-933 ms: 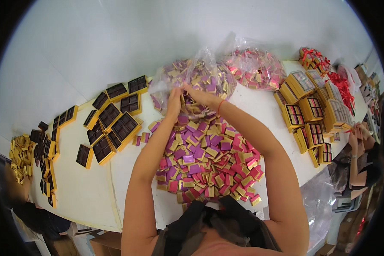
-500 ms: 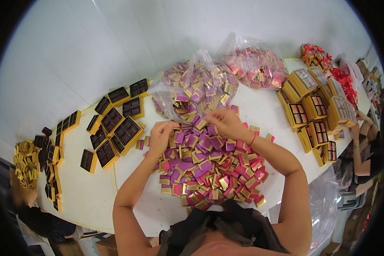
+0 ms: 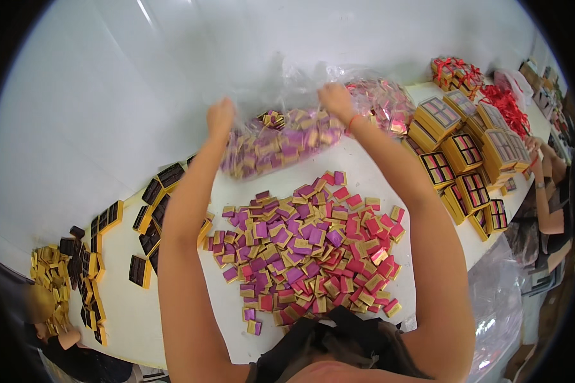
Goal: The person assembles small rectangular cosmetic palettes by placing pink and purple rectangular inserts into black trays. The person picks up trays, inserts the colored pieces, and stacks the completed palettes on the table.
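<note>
Clear bag (purple sweets inside) hangs gripped between left hand and right hand.

A packing workshop: a long white bench heaped with wrapped sweets, gold tray boxes at nine o'clock, filled gift boxes at two o'clock.

Bare white table lies open between the heap of pink, purple and gold wrapped squares and, at twelve o'clock, the clear plastic bag; stacked gold boxes block two o'clock.
</note>
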A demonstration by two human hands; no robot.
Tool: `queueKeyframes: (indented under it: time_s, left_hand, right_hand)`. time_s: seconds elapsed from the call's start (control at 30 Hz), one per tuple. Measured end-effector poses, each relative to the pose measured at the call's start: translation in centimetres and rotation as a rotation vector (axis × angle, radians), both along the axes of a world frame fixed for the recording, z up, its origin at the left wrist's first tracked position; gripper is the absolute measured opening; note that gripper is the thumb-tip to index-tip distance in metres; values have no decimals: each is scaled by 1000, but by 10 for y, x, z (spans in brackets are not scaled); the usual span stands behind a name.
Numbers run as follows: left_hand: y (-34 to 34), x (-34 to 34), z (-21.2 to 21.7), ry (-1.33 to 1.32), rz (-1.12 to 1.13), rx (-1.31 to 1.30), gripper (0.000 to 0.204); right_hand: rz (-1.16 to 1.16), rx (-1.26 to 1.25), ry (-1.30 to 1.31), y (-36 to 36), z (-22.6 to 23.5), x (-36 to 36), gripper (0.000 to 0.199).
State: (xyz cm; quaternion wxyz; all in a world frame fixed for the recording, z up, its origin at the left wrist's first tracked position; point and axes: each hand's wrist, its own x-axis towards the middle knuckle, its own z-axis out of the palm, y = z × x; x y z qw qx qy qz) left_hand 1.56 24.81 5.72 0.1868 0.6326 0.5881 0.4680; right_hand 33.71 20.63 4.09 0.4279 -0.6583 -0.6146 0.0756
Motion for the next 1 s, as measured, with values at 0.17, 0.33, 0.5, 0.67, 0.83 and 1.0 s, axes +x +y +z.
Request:
queueKeyframes:
  time_s: [0.17,0.33,0.5,0.67,0.83,1.0]
  left_hand:
    - [10,40,81,-450,-61,174,36]
    - [-40,5,-41,249,-278,176,74]
    - [-140,-12,-122,456,-225,21,116]
    - [-118,52,-126,494,-102,-47,113]
    - [-68,85,-107,506,17,-140,109]
    - [-48,98,-84,358,128,-169,108]
  right_hand:
    - [-15,214,275,-6,70,-6,35]
    - [188,124,54,-36,-29,16,37]
    - [222,171,-281,-87,-96,39,116]
    - [159,33,-195,-63,-123,8,116]
    - [-5,20,-83,-22,-114,5,104]
    - [-65,-96,-105,3,-93,22,103]
